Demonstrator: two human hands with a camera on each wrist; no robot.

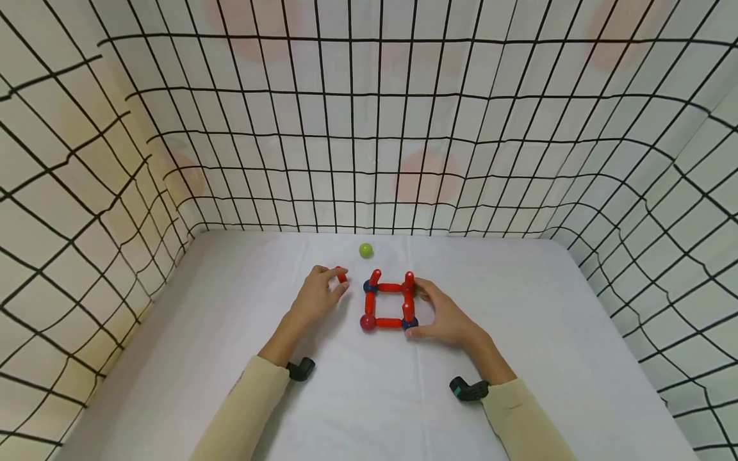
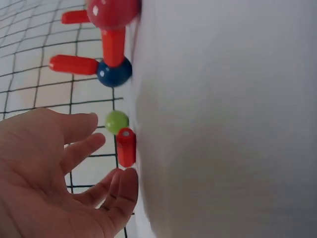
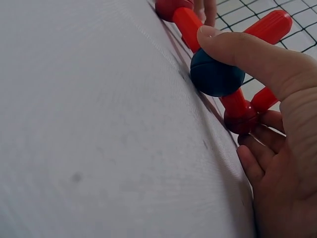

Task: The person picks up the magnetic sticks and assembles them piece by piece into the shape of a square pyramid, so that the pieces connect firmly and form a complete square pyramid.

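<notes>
A square frame of red rods (image 1: 389,323) and balls lies on the white surface, with red balls at two corners, blue balls at the other two, and three rods standing up. My right hand (image 1: 448,315) holds its right side: the thumb is on the near blue ball (image 3: 217,74), the fingers at the far red ball (image 3: 241,117). Left of the frame, my left hand (image 1: 314,296) reaches over a loose red rod (image 1: 342,276). In the left wrist view that rod lies just beyond the parted thumb and fingers, with no grip on it visible.
A small green ball (image 1: 366,250) lies behind the frame, near the back edge. Black wire grid walls (image 1: 363,115) rise at the back and both sides of the white cloth surface (image 1: 369,397). Each wrist carries a black camera (image 1: 301,369).
</notes>
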